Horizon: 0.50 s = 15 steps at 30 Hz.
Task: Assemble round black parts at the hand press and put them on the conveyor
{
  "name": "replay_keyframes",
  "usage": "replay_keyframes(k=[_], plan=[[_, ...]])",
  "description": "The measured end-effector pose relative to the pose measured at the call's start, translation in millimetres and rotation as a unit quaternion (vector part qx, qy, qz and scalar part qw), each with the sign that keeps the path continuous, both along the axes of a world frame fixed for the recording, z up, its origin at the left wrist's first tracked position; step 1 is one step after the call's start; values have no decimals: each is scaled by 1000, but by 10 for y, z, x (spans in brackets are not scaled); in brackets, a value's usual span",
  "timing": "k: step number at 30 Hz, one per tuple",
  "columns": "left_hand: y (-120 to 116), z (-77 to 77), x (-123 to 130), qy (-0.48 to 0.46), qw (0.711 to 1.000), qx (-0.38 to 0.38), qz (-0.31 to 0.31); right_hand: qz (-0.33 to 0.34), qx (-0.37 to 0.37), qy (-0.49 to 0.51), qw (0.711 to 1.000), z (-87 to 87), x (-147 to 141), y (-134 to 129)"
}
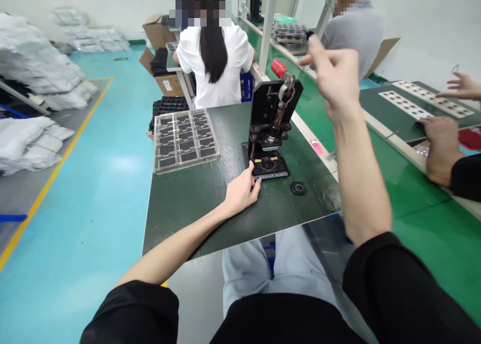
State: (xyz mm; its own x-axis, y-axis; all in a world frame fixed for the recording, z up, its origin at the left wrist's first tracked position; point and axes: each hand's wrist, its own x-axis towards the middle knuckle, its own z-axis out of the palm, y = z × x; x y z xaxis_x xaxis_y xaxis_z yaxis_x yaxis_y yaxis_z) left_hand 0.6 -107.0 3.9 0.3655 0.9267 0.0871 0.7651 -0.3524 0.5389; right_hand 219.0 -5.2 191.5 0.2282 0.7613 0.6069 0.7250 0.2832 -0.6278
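Observation:
A black toggle press [259, 108] with a red handle [278, 68] stands on the dark green table [199, 204]. On its base lies a black part [267, 164] with a ring in the middle. My left hand [242, 189] rests at the base's front left corner, thumb and forefinger apart and touching its edge. Raised to the right of the red handle, my right hand [334, 73] is away from it, with fingers partly bent and slightly blurred. A small black ring-shaped piece [298, 188] lies right of the press. Left of the press sits a clear tray [186, 139] of black parts.
A pink item [316, 147] lies at the table's right edge beside a green conveyor [409, 184]. One person in white [220, 58] sits ahead; another in grey [353, 31] is beyond the belt. Another person's hands [441, 143] are at the right, near white strips [406, 105].

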Motion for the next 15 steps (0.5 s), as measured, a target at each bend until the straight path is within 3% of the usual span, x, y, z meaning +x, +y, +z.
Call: replay_keyframes(k=[3,6,8,11,15], plan=[[-3,1,1,-9,1000,-7,11,-77,68,10,995,-557,51,-425],[3,-12,-6,-20,1000,-14,12,-29,-67,-83,994,-1156,-139,-874],[9,-23,-13,-27,999,-16,13,-22,-149,-168,974,-1425,-336,-1025],[17,-43,-23,-37,999,-13,18,-54,-214,-273,936,-1526,-575,-1013],[25,-67,-38,-50,999,2,15,-63,-267,-310,910,-1370,-640,-823]])
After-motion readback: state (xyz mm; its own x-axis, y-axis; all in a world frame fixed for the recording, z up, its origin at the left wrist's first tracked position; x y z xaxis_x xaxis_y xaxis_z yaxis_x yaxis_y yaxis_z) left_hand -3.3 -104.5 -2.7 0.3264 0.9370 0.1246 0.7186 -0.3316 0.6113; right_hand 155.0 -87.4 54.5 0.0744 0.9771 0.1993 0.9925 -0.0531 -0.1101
